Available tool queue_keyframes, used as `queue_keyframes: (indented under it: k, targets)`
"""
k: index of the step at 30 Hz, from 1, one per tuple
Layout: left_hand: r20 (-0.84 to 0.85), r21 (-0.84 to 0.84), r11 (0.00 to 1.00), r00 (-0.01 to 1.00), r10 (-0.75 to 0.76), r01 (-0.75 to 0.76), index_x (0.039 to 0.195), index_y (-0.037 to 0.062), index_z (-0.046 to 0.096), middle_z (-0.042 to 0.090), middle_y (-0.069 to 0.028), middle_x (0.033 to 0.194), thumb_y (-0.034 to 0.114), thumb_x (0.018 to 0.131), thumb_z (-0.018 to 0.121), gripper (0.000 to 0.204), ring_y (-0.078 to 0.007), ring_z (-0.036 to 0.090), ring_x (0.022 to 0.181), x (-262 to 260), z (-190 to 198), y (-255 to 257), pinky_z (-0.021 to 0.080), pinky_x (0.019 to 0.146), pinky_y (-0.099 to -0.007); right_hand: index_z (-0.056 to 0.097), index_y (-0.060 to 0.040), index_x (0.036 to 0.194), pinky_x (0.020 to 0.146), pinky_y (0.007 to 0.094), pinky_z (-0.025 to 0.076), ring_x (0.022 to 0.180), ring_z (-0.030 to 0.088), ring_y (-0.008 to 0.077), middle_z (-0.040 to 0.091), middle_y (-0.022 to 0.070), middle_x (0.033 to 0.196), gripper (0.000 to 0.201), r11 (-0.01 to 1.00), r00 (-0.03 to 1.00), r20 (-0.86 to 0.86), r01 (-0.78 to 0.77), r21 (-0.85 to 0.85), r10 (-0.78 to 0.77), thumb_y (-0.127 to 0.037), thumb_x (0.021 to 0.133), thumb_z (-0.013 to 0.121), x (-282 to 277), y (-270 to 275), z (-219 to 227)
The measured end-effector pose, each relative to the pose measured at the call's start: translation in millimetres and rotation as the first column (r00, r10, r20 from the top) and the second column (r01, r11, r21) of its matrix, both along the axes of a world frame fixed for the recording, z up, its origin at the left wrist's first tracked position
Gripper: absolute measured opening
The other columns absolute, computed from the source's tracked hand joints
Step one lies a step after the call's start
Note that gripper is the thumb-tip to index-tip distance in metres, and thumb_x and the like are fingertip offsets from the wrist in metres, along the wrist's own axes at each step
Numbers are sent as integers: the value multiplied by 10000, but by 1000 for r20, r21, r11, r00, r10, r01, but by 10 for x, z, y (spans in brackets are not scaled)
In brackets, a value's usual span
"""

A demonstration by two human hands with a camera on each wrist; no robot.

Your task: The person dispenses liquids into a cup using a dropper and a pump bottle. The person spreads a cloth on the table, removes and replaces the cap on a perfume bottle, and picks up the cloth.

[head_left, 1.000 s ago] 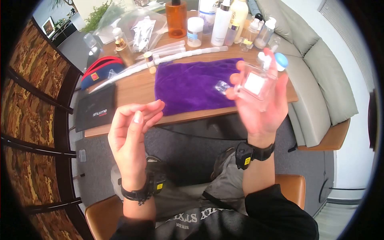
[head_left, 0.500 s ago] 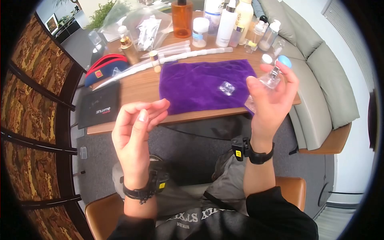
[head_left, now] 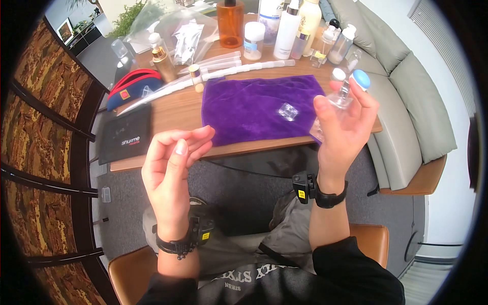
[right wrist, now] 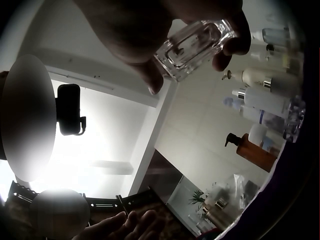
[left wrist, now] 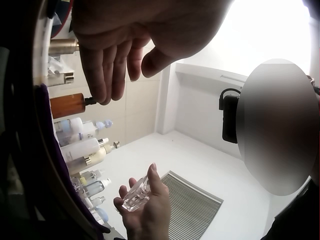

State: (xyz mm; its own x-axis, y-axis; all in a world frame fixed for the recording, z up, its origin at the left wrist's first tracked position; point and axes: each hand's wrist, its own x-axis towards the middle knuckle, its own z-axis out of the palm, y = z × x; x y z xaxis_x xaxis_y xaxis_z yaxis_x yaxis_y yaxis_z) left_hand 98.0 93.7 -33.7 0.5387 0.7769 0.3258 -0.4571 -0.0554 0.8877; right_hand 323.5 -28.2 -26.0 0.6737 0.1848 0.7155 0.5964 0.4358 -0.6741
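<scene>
A clear glass bottle (right wrist: pixel 192 50) lies in the right hand (head_left: pixel 345 127), gripped between the thumb and the curled fingers in the right wrist view. From the head view its upper part (head_left: pixel 339 100) shows above the palm. The left hand (head_left: pixel 170 170) is raised near the table's front edge, fingers loosely bent, holding nothing; the left wrist view shows that hand (left wrist: pixel 145 40) with empty fingers too. Between the hands a purple cloth (head_left: pixel 249 112) is spread on the table, and a small clear faceted piece (head_left: pixel 288 112) lies on its right part.
Bottles, among them an amber one (head_left: pixel 230 25) and a white one (head_left: pixel 287 35), stand along the back. A black pouch (head_left: pixel 124 137) and a red-and-blue case (head_left: pixel 133 89) lie at the left, beside a long white strip (head_left: pixel 244 68). A grey sofa (head_left: pixel 401 127) stands right.
The right hand has turned over from palm-up, tilting the bottle from showing its flat label face to a steeper angle. The left hand has hardly moved.
</scene>
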Motion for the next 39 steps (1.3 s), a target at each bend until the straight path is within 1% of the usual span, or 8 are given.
queue_keyframes:
  k: [9, 14, 17, 25, 33, 35, 37, 39]
  targets:
    - [13, -31, 1000, 1000, 2, -2, 1183, -20, 576, 699, -266, 1200, 93, 1087, 495, 169, -375, 690, 1178, 2, 37, -16, 567, 1025, -471, 475, -21, 1360, 953, 310, 516, 1112, 600, 195, 552, 119, 1231, 598, 999, 996, -85, -25, -22, 23, -31, 878, 828, -17, -16, 42]
    - [13, -52, 999, 1000, 8, -8, 1196, -38, 590, 707, -247, 1191, 96, 1078, 530, 188, -348, 693, 1171, 4, 72, -30, 567, 1023, -445, 346, -87, 1458, 666, 262, 506, 903, 606, 128, 546, 117, 1166, 650, 950, 842, -447, -308, 59, 301, -106, 955, 757, -11, -107, 146]
    - [17, -60, 998, 1000, 5, -4, 1196, -36, 593, 709, -240, 1194, 96, 1077, 535, 187, -341, 692, 1174, 7, 47, -24, 566, 1023, -445, 327, -104, 1473, 569, 258, 461, 838, 596, 120, 543, 115, 1148, 712, 936, 824, -464, -349, 36, 326, -118, 929, 786, -9, -112, 137]
    - [-10, -6, 1000, 1000, -8, 8, 1212, -14, 566, 687, -279, 1241, 92, 1091, 464, 190, -392, 678, 1205, -7, 21, 3, 556, 1041, -469, 318, -25, 1473, 760, 309, 583, 905, 641, 147, 545, 92, 1111, 820, 931, 932, -259, -307, -199, 252, 36, 814, 803, -125, -68, 210]
    - [42, -67, 998, 999, -3, 6, 1190, -35, 591, 708, -244, 1197, 91, 1073, 538, 180, -343, 693, 1172, -2, 32, -19, 564, 1025, -445, 323, -64, 1406, 713, 305, 575, 900, 650, 181, 562, 111, 1094, 717, 897, 820, -375, -434, 87, 433, 127, 840, 719, 0, -98, 92]
    - [35, -50, 999, 999, -2, 3, 1189, -35, 591, 708, -245, 1197, 93, 1073, 536, 181, -343, 693, 1171, -5, 32, -18, 563, 1026, -445, 309, -85, 1390, 681, 301, 563, 932, 647, 207, 565, 139, 1121, 706, 931, 849, -390, -359, 71, 357, 131, 828, 678, -17, -94, 78]
    - [34, -44, 999, 999, 0, 1, 1189, -35, 591, 708, -247, 1199, 98, 1076, 534, 184, -343, 694, 1171, -5, 30, -19, 562, 1027, -446, 418, -87, 1349, 838, 424, 538, 1087, 614, 317, 571, 183, 1215, 626, 828, 749, -359, -534, 171, 557, 82, 786, 633, 48, -126, -3]
    - [2, -8, 1000, 1000, 5, -5, 1204, -19, 580, 700, -265, 1224, 106, 1094, 470, 199, -367, 690, 1189, -22, 23, -10, 562, 1033, -453, 410, -93, 1394, 900, 478, 522, 1148, 590, 374, 550, 243, 1301, 696, 826, 730, -405, -546, 136, 550, 67, 735, 568, 67, -140, 17]
